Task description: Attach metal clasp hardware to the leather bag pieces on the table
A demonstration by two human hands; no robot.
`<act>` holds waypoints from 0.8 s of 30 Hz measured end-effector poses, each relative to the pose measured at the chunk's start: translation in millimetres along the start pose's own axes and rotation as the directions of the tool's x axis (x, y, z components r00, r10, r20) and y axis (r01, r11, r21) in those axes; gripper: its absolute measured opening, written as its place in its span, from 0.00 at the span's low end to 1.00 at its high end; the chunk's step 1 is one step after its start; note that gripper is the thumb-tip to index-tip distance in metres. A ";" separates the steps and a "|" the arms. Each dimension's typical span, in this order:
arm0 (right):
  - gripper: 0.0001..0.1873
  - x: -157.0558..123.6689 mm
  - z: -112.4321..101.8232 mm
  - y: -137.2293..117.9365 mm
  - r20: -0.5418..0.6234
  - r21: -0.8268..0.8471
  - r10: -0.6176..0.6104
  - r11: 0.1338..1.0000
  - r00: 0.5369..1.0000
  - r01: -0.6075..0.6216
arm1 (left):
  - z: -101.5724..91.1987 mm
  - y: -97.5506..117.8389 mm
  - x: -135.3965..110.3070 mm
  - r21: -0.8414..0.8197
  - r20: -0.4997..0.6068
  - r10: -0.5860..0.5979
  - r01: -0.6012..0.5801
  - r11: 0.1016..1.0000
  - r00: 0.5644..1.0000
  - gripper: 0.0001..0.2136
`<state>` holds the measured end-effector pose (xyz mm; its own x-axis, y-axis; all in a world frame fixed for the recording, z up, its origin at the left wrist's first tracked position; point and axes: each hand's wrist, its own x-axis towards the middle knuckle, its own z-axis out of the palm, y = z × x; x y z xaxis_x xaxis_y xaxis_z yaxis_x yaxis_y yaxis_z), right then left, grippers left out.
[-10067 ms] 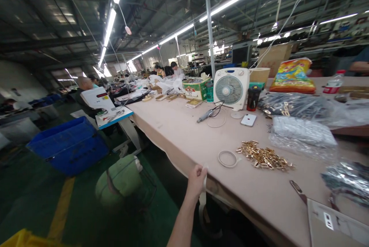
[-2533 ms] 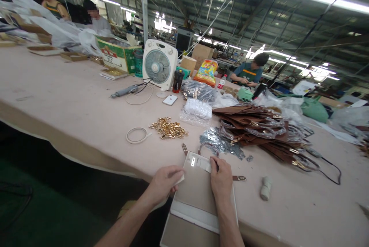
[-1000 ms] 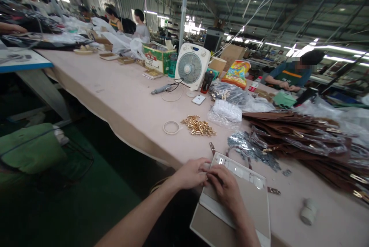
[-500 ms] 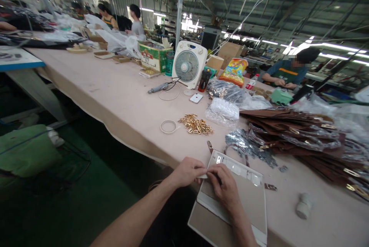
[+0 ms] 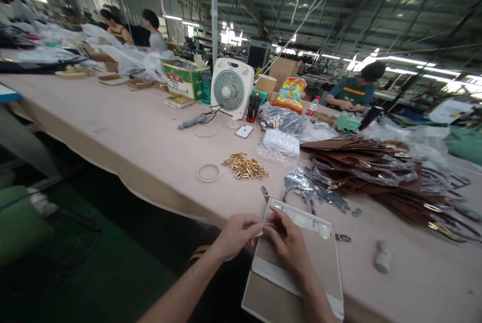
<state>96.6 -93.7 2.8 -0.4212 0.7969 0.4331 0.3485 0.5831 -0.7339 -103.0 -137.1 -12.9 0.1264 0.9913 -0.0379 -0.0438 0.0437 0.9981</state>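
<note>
My left hand (image 5: 238, 236) is closed in a pinch on a small pale strip (image 5: 260, 233) at the left edge of a bag panel. My right hand (image 5: 289, 242) is over the panel, its thumb and curled fingers closed at the strip's other end, with one finger raised. The beige bag panel (image 5: 320, 257) has white edging and lies tilted over the table's front edge. Brown tabs (image 5: 343, 238) with metal fittings stick out from its sides, and a brown handle (image 5: 312, 203) loops beyond its top. My right forearm hides part of the panel.
A tape roll (image 5: 208, 173) and a heap of gold metal fittings (image 5: 246, 166) lie beyond the panel. Brown bag pieces (image 5: 361, 162) are piled at right, near a grey cylinder (image 5: 383, 256). A fan (image 5: 232, 89), a phone (image 5: 244, 131) and a co-worker (image 5: 350, 92) are farther back.
The camera view has turned, so the table things sit further left. My hands have lifted slightly from the panel's edge with the strip, and one right finger has risen.
</note>
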 end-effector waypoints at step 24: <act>0.10 -0.4 -2.6 -3.7 0.124 0.022 0.014 1.000 0.992 -0.017 | -6.3 39.5 -2.2 0.516 0.071 0.171 -0.183 0.837 0.983 0.12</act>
<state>97.6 -95.8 6.7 -0.5165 0.7794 0.3545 0.3370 0.5656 -0.7526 -111.2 -136.7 26.2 0.1869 0.9727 0.1372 0.4512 -0.2091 0.8676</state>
